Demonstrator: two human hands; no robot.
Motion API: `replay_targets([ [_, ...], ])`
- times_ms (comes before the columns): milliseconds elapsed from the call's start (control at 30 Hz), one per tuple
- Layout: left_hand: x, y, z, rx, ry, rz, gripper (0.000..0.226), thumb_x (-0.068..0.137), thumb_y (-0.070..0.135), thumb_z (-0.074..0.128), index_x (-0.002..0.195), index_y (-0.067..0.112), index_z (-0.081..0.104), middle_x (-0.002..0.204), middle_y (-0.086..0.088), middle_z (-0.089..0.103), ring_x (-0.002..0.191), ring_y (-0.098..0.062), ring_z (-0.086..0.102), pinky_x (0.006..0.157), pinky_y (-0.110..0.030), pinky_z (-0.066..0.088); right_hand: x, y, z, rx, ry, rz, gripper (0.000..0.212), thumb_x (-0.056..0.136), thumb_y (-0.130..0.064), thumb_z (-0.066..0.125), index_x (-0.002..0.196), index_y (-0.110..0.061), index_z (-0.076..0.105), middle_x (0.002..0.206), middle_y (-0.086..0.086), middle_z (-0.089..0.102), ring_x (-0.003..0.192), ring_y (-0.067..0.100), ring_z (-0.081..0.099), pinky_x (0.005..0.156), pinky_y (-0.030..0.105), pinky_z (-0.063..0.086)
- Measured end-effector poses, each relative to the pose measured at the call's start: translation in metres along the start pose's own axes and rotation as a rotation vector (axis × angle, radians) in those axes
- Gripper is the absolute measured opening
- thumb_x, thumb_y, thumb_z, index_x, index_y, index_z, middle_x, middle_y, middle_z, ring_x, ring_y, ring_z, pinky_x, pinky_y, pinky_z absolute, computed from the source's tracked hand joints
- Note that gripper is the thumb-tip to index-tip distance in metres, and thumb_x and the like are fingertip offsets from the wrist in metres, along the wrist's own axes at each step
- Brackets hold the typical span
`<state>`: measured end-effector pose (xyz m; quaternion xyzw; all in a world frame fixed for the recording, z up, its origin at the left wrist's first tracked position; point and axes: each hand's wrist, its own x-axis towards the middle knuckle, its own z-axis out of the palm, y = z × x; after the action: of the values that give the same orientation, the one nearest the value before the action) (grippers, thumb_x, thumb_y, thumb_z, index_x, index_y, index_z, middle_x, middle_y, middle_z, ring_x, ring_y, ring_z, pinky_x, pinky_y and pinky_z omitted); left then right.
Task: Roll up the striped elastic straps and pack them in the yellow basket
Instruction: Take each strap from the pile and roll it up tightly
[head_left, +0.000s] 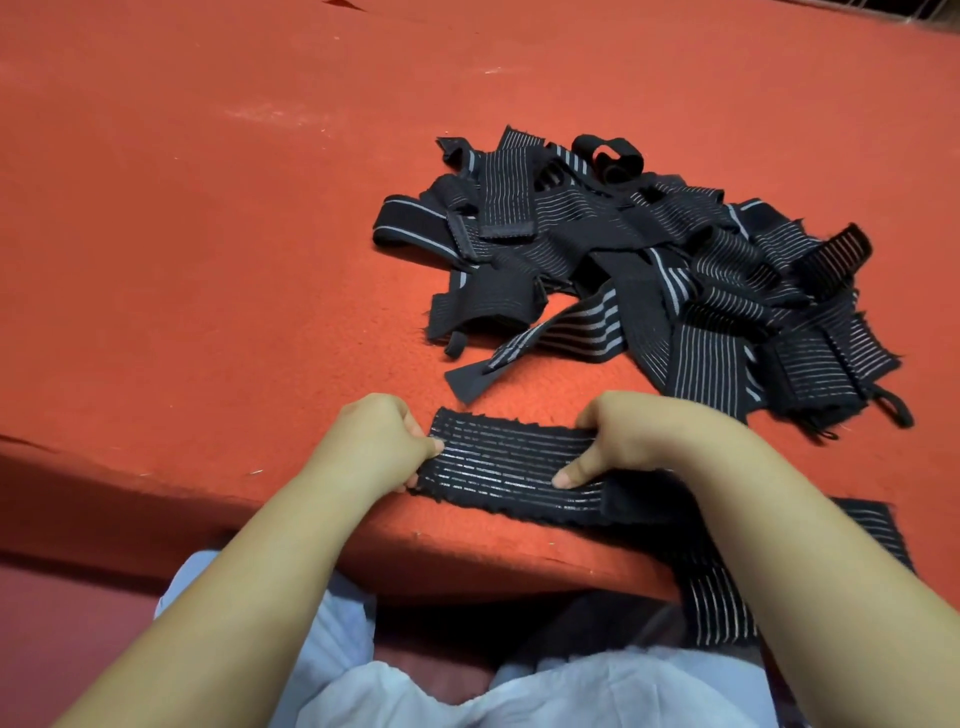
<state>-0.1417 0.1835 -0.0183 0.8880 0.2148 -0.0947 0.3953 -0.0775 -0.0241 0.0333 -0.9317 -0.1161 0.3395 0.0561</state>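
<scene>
A black elastic strap with thin pale stripes (506, 465) lies flat near the front edge of the red surface. My left hand (376, 439) pinches its left end. My right hand (631, 441) presses on the strap further right, thumb down on the stripes. The strap's far part runs under my right forearm and hangs over the edge (714, 608). A loose heap of several more striped straps (639, 270) lies behind my hands to the right. No yellow basket is in view.
The red carpeted surface (234, 234) stretches away to the left and back. Its front edge drops off just below my hands, with my lap in pale clothing (571, 691) beneath.
</scene>
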Motion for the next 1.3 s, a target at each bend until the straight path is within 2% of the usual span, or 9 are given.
replay_targets([
  [133, 0.001, 0.000, 0.003, 0.020, 0.021, 0.003, 0.023, 0.081, 0.020, 0.070, 0.065, 0.014, 0.056, 0.047, -0.003, 0.062, 0.043, -0.016, 0.059, 0.064, -0.029, 0.056, -0.005, 0.052, -0.011, -0.055, 0.013, 0.088, 0.039, 0.068, -0.053, 0.077, 0.065, -0.021, 0.054, 0.066, -0.009, 0.055, 0.068, 0.011, 0.052, 0.058, 0.022, 0.036],
  [233, 0.000, 0.002, 0.002, 0.066, 0.022, -0.003, 0.023, 0.081, 0.021, 0.070, 0.066, 0.013, 0.055, 0.051, -0.005, 0.063, 0.048, -0.019, 0.060, 0.064, -0.029, 0.054, -0.013, 0.086, -0.005, 0.014, 0.015, 0.152, 0.037, 0.069, -0.051, 0.077, 0.063, -0.020, 0.059, 0.062, -0.011, 0.058, 0.064, 0.007, 0.054, 0.058, 0.021, 0.039],
  [433, -0.022, 0.035, 0.010, 0.463, 0.208, 0.174, 0.017, 0.084, 0.014, 0.056, 0.099, 0.017, 0.049, 0.106, -0.004, 0.055, 0.105, -0.030, 0.055, 0.081, -0.036, 0.041, -0.014, 0.101, 0.015, 0.201, 0.098, 0.148, 0.041, 0.068, -0.049, 0.078, 0.081, -0.011, 0.072, 0.071, -0.002, 0.065, 0.068, 0.013, 0.059, 0.058, 0.022, 0.043],
  [533, -0.032, 0.066, 0.047, 0.364, 0.115, 0.424, 0.018, 0.081, 0.010, 0.053, 0.096, 0.020, 0.050, 0.105, -0.004, 0.053, 0.104, -0.028, 0.054, 0.087, -0.036, 0.042, -0.011, 0.101, 0.016, 0.193, 0.105, 0.154, 0.048, 0.067, -0.052, 0.078, 0.088, -0.009, 0.073, 0.076, 0.002, 0.067, 0.074, 0.017, 0.061, 0.065, 0.025, 0.043],
  [633, -0.034, 0.095, 0.091, 0.366, -0.051, 0.604, 0.013, 0.087, 0.031, 0.057, 0.093, 0.020, 0.052, 0.105, -0.003, 0.054, 0.105, -0.025, 0.050, 0.092, -0.034, 0.039, -0.014, 0.102, 0.016, 0.191, 0.120, 0.134, 0.047, 0.067, -0.051, 0.078, 0.089, -0.009, 0.072, 0.078, 0.002, 0.068, 0.077, 0.019, 0.062, 0.068, 0.026, 0.044],
  [933, -0.019, 0.091, 0.121, 0.347, -0.097, 0.621, 0.034, 0.080, 0.051, 0.063, 0.074, 0.026, 0.042, 0.078, 0.010, 0.039, 0.089, -0.018, 0.048, 0.080, -0.028, 0.035, -0.063, 0.190, -0.012, 0.159, 0.204, 0.337, 0.040, 0.070, -0.044, 0.079, 0.060, -0.014, 0.054, 0.059, -0.002, 0.052, 0.060, 0.014, 0.047, 0.053, 0.025, 0.032],
  [1067, -0.019, 0.090, 0.122, 0.317, -0.075, 0.626, 0.036, 0.078, 0.049, 0.066, 0.066, 0.031, 0.037, 0.073, 0.013, 0.037, 0.079, -0.015, 0.042, 0.073, -0.027, 0.031, -0.055, 0.206, 0.002, 0.127, 0.231, 0.390, 0.030, 0.074, -0.036, 0.078, 0.072, -0.016, 0.056, 0.080, 0.003, 0.057, 0.081, 0.021, 0.052, 0.068, 0.026, 0.038],
  [1200, -0.022, 0.083, 0.115, 0.237, -0.091, 0.650, 0.022, 0.082, 0.037, 0.068, 0.077, 0.026, 0.050, 0.077, 0.012, 0.042, 0.082, -0.013, 0.045, 0.075, -0.024, 0.031, -0.049, 0.178, 0.011, 0.318, 0.475, 0.262, 0.037, 0.071, -0.030, 0.082, 0.092, -0.019, 0.054, 0.091, -0.001, 0.057, 0.087, 0.019, 0.055, 0.079, 0.030, 0.042],
  [1300, -0.026, 0.069, 0.094, 0.187, -0.048, 0.565, 0.012, 0.083, 0.025, 0.067, 0.082, 0.025, 0.055, 0.081, 0.010, 0.046, 0.084, -0.014, 0.049, 0.077, -0.023, 0.033, -0.042, 0.125, 0.025, 0.429, 0.475, -0.014, 0.033, 0.073, -0.033, 0.079, 0.095, -0.022, 0.057, 0.093, -0.005, 0.059, 0.085, 0.013, 0.057, 0.079, 0.027, 0.044],
])
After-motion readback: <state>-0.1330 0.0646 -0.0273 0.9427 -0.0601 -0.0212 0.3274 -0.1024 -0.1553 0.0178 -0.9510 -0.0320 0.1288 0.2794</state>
